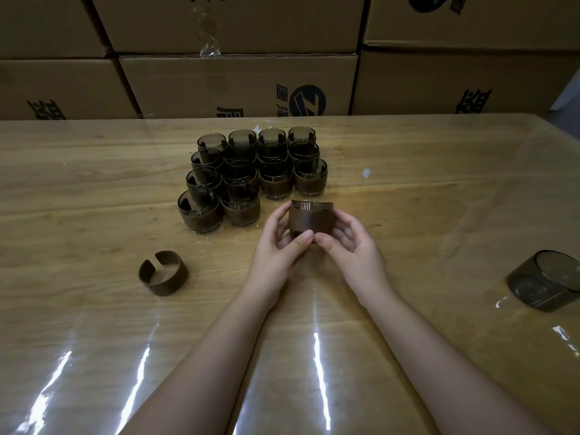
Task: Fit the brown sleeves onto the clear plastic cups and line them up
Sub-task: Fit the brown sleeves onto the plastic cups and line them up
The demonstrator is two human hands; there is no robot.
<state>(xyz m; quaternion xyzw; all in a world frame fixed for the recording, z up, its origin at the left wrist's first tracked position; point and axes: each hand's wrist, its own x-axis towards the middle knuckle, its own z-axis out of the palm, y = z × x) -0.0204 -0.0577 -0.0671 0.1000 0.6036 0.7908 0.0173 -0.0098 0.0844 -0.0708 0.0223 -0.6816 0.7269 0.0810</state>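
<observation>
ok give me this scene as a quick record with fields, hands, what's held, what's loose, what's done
left hand: left hand grips the held cup from its left side
right hand: right hand grips it from the right, thumbs meeting in front
held: held cup with a brown sleeve round it, above the table
loose sleeve: spare sleeve lying open-ended, left of the hands
bare cup: bare cup on its side, far right
done: sleeved cups grouped in rows behind the hands
backdrop: cardboard boxes

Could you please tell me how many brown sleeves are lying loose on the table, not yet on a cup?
1. The loose brown sleeve lies on the table left of the hands, its gap facing away. Others could be out of view.
</observation>
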